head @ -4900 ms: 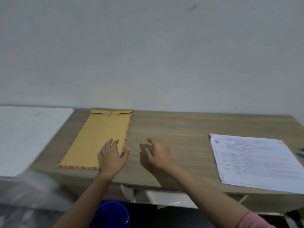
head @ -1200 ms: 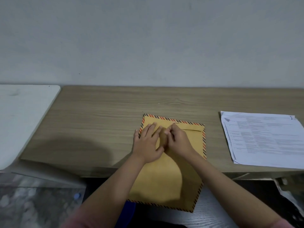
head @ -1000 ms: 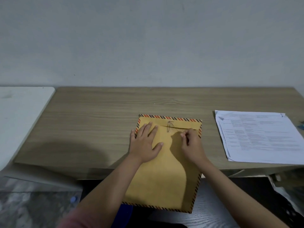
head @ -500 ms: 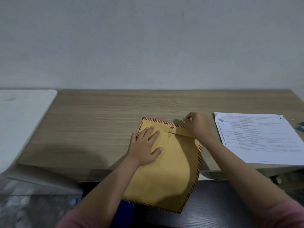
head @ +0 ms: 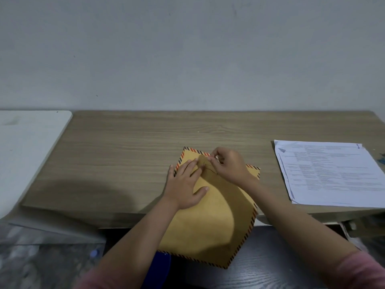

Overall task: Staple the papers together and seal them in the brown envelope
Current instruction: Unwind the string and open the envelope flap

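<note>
Left hand point(head: 186, 185) spread flat on the brown envelope point(head: 216, 215), fingers straight and thumb out, apparently to keep it from sliding while the closure is worked. Right hand point(head: 229, 166) at the flap end, fingertips pinched on what looks like the thin string tie point(head: 210, 170) of the clasp, seemingly to undo it; clasp itself too small to make out. Envelope skewed across the near edge of the wooden desk point(head: 125, 159), lower half hanging past the edge toward the lap, flap end away. Papers point(head: 333, 174) in a loose stack well apart to the right, untouched, no staple discernible, no stapler in sight. White tabletop point(head: 25, 155) abutting on the left; plain grey wall point(head: 187, 59) behind; dark floor below
</note>
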A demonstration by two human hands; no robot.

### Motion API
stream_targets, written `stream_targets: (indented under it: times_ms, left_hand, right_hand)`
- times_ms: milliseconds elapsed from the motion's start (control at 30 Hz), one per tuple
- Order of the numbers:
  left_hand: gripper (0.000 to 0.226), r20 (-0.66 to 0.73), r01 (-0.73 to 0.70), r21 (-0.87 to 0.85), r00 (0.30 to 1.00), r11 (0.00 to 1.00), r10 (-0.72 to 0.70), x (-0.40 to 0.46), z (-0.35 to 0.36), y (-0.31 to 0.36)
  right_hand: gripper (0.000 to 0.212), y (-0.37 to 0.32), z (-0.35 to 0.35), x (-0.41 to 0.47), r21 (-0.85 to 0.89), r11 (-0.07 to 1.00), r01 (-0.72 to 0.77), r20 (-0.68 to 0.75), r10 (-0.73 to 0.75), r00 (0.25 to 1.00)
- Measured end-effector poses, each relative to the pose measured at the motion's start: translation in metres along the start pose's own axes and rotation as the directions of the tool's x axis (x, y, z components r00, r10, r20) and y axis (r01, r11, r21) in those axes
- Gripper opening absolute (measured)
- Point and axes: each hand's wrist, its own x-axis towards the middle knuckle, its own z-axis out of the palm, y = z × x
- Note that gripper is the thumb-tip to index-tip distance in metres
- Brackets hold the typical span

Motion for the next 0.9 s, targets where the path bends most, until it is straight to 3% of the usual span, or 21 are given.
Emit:
stream_targets:
  times_ms: [133,300,467,633,733,800,900]
  left_hand:
    - [0.071,-0.012,0.029,-0.027,0.999,0.999,-0.03,0.001,0.0,0.0]
    - [0.072,-0.018,0.127,-0.041,0.992,0.991,-0.128,0.007,0.001,0.005]
    - [0.073,-0.007,0.13,-0.026,0.991,0.991,-0.131,0.008,0.0,0.006]
    - [0.076,0.03,0.092,-0.013,0.995,0.996,-0.092,0.008,-0.003,0.003]
    - [0.071,0.179,-0.044,0.051,0.983,0.998,0.034,0.016,-0.018,-0.006]
    - [0.065,0.315,-0.117,0.103,0.946,0.988,0.079,0.027,-0.034,-0.01]
    - [0.063,0.386,-0.139,0.127,0.919,0.982,0.08,0.046,-0.05,-0.009]
  right_hand:
    - [0.015,0.021,-0.012,-0.049,0.112,0.986,-0.121,0.03,0.118,0.993]
    - [0.015,0.041,-0.02,-0.102,0.114,0.962,-0.25,0.119,0.236,0.964]
    - [0.014,0.051,-0.033,-0.115,0.164,0.913,-0.374,-0.053,0.386,0.921]
    - [0.016,0.051,-0.049,-0.101,0.073,0.884,-0.461,-0.257,0.463,0.848]
    - [0.017,0.052,-0.048,-0.093,0.003,0.883,-0.469,-0.379,0.435,0.817]
    - [0.027,0.048,-0.043,-0.086,-0.078,0.921,-0.382,-0.419,0.317,0.851]
    - [0.034,0.037,-0.03,-0.075,-0.209,0.964,-0.168,-0.267,0.109,0.958]
